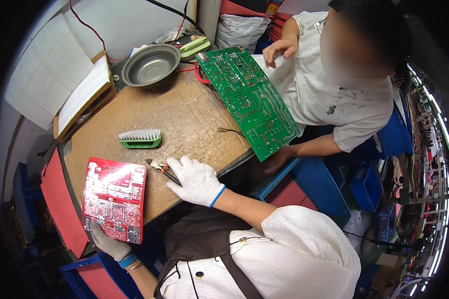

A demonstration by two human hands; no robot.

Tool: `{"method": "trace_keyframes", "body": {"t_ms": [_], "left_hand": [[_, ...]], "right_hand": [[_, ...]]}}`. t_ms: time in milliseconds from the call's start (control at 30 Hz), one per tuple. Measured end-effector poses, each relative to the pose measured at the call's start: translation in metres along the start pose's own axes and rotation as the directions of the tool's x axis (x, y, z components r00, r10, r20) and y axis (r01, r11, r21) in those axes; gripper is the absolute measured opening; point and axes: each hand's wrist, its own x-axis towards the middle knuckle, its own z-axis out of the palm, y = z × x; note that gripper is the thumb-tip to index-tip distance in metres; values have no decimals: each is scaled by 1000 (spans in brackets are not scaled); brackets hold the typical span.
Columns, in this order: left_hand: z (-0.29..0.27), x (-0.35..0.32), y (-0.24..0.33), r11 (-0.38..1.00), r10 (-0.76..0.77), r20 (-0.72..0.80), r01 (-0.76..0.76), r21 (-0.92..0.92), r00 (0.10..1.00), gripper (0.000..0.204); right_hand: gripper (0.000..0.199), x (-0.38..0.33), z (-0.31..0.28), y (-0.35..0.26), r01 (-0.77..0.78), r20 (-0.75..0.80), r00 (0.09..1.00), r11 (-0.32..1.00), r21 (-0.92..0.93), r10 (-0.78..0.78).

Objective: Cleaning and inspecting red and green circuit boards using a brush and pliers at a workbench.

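The left hand (pixel 110 244) grips the red board (pixel 114 199) by its bottom edge, at 7 o'clock. It looks stiff, light and breakable. The right hand (pixel 197 180) is closed on cutters (pixel 160 169).

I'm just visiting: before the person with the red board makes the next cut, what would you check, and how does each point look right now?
1. Red circuit board held firmly: ok, the gloved left hand grips its lower edge.
2. Cutters in hand: ok, the gloved right hand holds them against the cardboard-covered table.
3. Cutter tip clear of the red board: ok, it lies just beside the board's upper right corner.
4. Both hands gloved: ok.
5. Co-worker's green circuit board out of the way: ok, it is apart from the red one.
6. Cutter jaws open or closed: cannot tell, too small.
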Motion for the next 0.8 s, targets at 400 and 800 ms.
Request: {"method": "trace_keyframes", "body": {"t_ms": [400, 800], "left_hand": [[-31, 15, -22, 885, 207, 67, -216, 412, 976, 53], [-13, 6, -7, 836, 230, 43, -220, 503, 972, 46]], "right_hand": [[55, -7, -26, 5, -139, 8, 989, 937, 321, 144], [52, -15, -31, 9, -171, 8, 983, 910, 379, 182]]}}
